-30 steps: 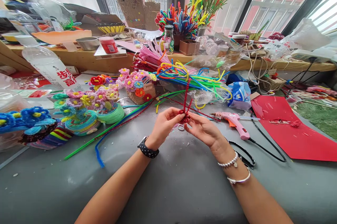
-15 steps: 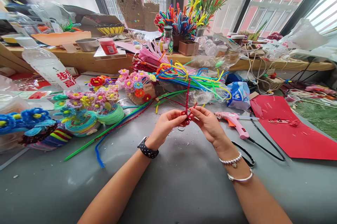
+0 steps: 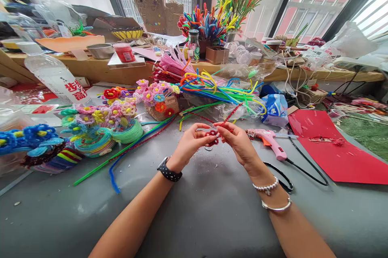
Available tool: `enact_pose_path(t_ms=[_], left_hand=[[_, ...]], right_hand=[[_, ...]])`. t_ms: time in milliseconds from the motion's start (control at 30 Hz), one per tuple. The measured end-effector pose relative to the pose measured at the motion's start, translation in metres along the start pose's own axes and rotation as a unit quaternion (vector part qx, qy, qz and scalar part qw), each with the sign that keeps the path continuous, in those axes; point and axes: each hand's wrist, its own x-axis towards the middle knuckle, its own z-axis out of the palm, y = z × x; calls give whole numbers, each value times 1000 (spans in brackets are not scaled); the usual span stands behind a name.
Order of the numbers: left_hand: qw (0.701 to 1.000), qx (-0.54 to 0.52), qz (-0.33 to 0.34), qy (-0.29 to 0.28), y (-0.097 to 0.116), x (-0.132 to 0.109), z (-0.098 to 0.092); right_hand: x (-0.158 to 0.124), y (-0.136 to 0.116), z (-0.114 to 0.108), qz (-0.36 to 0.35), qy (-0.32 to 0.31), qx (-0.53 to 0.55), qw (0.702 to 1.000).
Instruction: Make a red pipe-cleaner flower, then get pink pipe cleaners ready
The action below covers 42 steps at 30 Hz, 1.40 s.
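Note:
Between my two hands is a red tinsel pipe cleaner [image 3: 231, 115], coiled into small loops at its lower end. My left hand [image 3: 194, 141], with a dotted watch strap at the wrist, pinches the looped part. My right hand [image 3: 238, 141], wearing two silver bracelets, pinches the stem just above the loops, and its free end slants up to the right. Both hands are held over the grey table [image 3: 194, 209]. Right of my right hand lies a pink glue gun [image 3: 274, 143] with a black cord.
Pipe-cleaner flowers [image 3: 97, 116] in pots stand at the left, near a clear bottle [image 3: 57, 74]. Ahead lies a heap of coloured pipe cleaners [image 3: 218, 90]. A red sheet [image 3: 339, 149] and a blue packet [image 3: 274, 109] are at the right.
The pipe cleaner's free end has swung from upright to a slant toward the right. My right hand now pinches it above the loops; my left hand has barely moved.

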Motion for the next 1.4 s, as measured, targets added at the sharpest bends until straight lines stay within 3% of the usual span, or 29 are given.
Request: enact_pose_path(t_ms=[133,233,367,600,800,1200,1300,1400], left_hand=[[999,13,16,-30,1,-1,0],[998,15,38,-49,0,-1,-1],[999,-8,46,-22,0,0,-2],[997,-77,-18,18,0,2,-4],[997,-69,-31,27,-1,3,-5],[995,-92,-28,29,-4,3,-4],[994,-98,-31,30,-3,3,-4],[994,-95,-26,42,-2,2,-3]], right_hand=[[1,2,-2,6,22,27,999],[3,4,-3,52,26,82,995],[4,4,-5,85,3,165,983],[2,1,-1,15,-28,164,986],[3,5,1,-42,4,128,991],[2,8,0,-153,57,-56,985],[1,9,-2,-224,83,-180,954],[-1,10,-5,-314,94,-316,890]])
